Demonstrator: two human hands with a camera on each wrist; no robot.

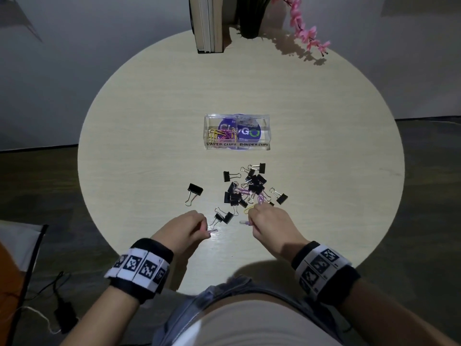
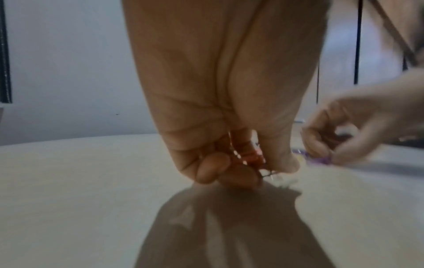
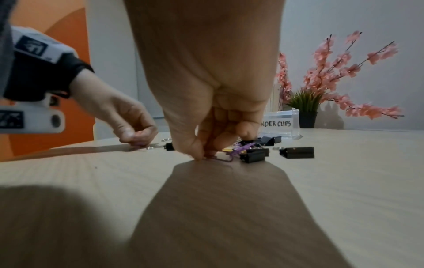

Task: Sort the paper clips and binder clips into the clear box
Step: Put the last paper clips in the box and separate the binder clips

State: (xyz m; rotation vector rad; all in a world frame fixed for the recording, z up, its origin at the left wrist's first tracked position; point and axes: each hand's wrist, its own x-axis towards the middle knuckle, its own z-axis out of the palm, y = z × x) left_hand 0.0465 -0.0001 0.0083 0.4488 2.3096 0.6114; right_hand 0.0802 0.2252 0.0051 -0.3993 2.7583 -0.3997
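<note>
A clear box (image 1: 237, 146) stands mid-table, its front marked PAPER CLIPS on the left and BINDER CLIPS on the right. Several coloured paper clips (image 1: 222, 135) lie in the left compartment; the right one holds none. A pile of black binder clips (image 1: 249, 188) mixed with pink and purple paper clips lies nearer me. My left hand (image 1: 208, 231) is down at the table left of the pile, fingertips pinching a pink paper clip (image 1: 212, 231). My right hand (image 1: 250, 218) pinches a purple paper clip (image 3: 226, 158) at the pile's near edge.
One larger binder clip (image 1: 194, 192) lies apart, left of the pile. Two small binder clips (image 1: 223, 217) lie between my hands. Upright books (image 1: 208, 23), a dark plant pot (image 1: 250, 21) and a pink blossom branch (image 1: 306, 31) stand at the round table's far edge.
</note>
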